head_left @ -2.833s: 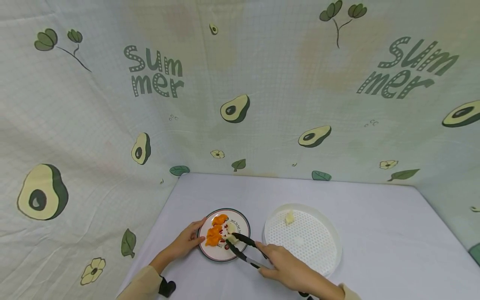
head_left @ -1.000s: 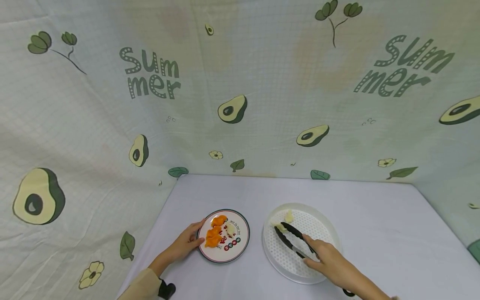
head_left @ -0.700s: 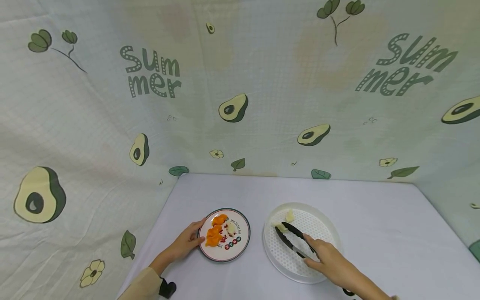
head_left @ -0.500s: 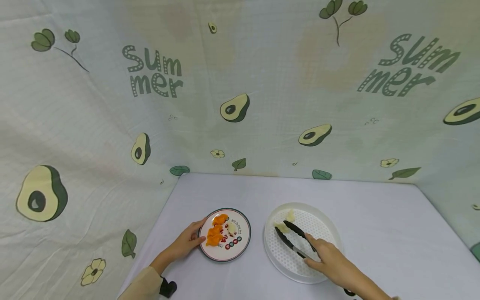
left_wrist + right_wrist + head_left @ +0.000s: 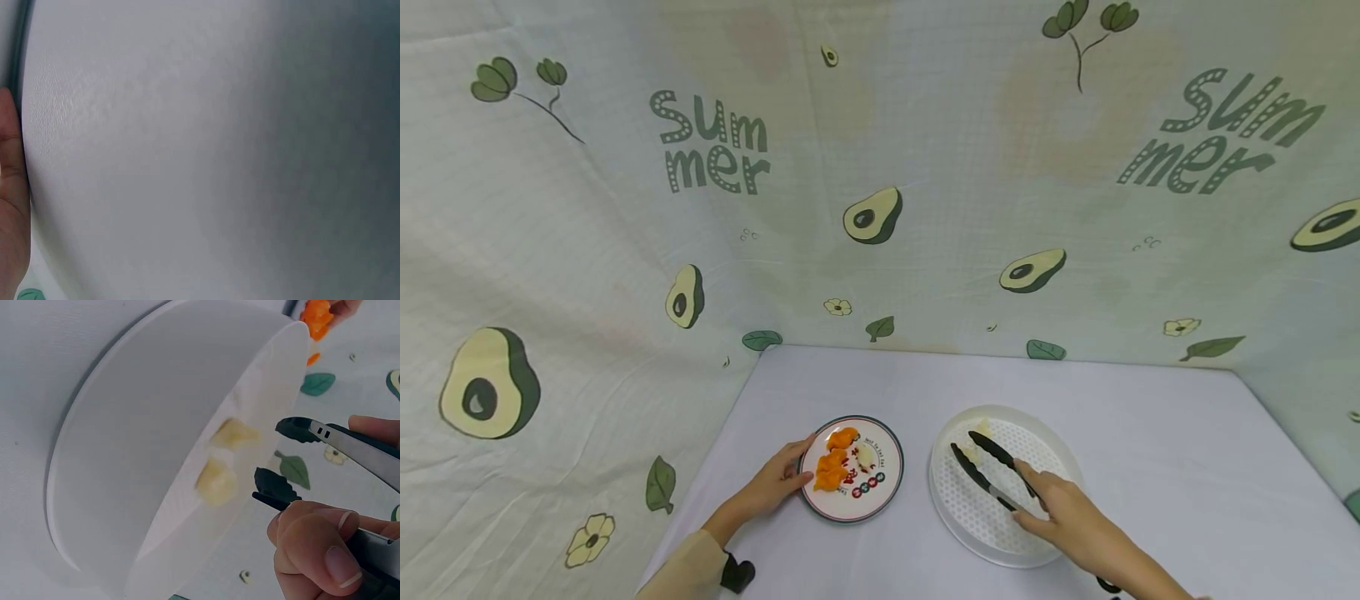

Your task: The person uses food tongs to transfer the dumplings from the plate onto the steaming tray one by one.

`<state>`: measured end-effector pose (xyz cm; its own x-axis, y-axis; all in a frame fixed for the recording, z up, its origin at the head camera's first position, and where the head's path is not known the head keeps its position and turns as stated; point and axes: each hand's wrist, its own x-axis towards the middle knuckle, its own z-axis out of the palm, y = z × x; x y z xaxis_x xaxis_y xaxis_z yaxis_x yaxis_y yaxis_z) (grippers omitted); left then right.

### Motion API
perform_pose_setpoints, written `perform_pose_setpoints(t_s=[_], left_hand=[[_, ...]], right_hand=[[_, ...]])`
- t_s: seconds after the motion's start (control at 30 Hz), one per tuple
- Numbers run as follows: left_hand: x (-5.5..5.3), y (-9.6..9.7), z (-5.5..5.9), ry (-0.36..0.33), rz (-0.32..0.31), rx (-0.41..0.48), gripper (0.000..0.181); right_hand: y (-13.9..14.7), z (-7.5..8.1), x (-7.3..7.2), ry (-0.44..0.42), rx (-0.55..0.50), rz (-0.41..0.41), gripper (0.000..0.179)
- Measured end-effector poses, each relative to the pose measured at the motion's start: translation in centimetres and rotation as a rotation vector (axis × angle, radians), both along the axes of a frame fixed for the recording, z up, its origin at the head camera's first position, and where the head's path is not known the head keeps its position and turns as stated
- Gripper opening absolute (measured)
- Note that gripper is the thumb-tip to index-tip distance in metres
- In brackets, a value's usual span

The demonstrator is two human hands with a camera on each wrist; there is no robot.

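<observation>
My left hand [image 5: 775, 479] holds the left rim of a small round plate [image 5: 880, 500] with a dark edge line. On it lie several orange pieces [image 5: 831, 471] and a pale piece [image 5: 865, 457]. My right hand [image 5: 1067, 512] grips black-tipped metal tongs [image 5: 359, 452], their tips spread apart with nothing between them. The tongs are above a round white perforated tray [image 5: 1000, 533]. Two pale yellow chunks [image 5: 217, 481] lie in the tray close together; in the head view the tongs partly cover them.
A white-covered table [image 5: 1150, 467] bears both dishes, the plate left of the tray. A printed cloth with avocados [image 5: 872, 215] hangs behind and at the sides. The left wrist view is mostly blurred pale surface.
The tongs went from the plate rightward to the tray with a pale chunk. Their tips have since spread and the chunk lies in the tray. My left hand stays at the plate.
</observation>
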<state>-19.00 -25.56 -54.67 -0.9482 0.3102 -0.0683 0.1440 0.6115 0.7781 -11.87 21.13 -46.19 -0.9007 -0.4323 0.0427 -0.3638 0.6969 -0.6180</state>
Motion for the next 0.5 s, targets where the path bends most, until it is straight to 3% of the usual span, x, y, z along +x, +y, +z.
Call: perform_pose_setpoints(t_s=[0.5], left_hand=[[0.0,0.0,-0.2,-0.006,0.010,0.012,0.064]], right_hand=[[-2.8,1.7,0.2,0.035,-0.085,0.040,0.074]])
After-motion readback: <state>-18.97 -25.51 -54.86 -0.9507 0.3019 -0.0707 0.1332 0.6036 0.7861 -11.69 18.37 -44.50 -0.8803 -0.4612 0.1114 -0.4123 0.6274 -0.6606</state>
